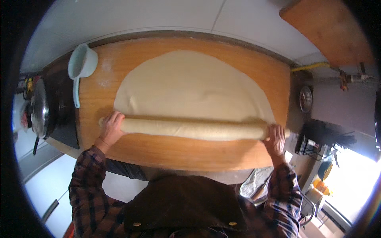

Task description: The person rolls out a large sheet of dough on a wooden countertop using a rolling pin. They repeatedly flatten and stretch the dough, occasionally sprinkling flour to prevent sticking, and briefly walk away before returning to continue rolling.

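A large, thin sheet of dough [190, 83] lies on a wooden board [190, 154], its far edge rounded. The near part of the sheet is wrapped around a long rolling pin [287, 133], whose bare wooden end shows at the right. My left hand [112, 126] grips the pin near its left end. At the other end, my right hand [274, 138] is closed around it, fingers over the top. Between my hands the dough-covered roll runs almost level across the board. Small creases mark the sheet at its left and right.
A pale plastic ladle [84, 62] rests at the board's far left corner. Left of the board is a dark cooktop [64, 119] with a lidded pan [40, 108]. A yellow hose [309, 66] runs at the far right. A cloth [256, 181] lies by the near right edge.
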A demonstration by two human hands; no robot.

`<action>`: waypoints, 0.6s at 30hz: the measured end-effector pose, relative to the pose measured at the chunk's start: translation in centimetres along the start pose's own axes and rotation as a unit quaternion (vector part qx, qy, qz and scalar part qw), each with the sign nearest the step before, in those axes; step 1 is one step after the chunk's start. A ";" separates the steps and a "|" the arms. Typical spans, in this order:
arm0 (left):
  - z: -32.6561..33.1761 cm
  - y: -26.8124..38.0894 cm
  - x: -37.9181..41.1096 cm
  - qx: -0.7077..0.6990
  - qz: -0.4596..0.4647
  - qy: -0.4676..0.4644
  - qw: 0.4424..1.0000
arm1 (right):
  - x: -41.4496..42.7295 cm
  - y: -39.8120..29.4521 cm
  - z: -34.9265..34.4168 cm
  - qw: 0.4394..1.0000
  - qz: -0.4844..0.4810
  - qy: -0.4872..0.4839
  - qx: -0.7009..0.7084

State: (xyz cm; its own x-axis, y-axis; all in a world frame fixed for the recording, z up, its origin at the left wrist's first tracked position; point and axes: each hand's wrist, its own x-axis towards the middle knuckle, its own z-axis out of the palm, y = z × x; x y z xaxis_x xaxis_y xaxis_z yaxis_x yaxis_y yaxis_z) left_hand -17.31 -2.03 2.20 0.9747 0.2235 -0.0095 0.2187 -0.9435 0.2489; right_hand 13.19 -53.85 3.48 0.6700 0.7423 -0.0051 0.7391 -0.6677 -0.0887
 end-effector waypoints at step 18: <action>3.1 3.0 -8.9 0.018 -0.070 0.014 0.997 | -6.2 2.0 0.4 0.989 0.101 0.103 -0.022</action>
State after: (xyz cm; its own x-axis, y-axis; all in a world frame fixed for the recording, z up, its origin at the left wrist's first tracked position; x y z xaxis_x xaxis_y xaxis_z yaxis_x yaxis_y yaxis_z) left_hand -25.14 -7.60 0.02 0.9326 0.3605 -0.0141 0.3552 -0.9106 0.2114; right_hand 10.46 -59.74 2.94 0.8005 0.5701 0.1852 0.5887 -0.8058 -0.0639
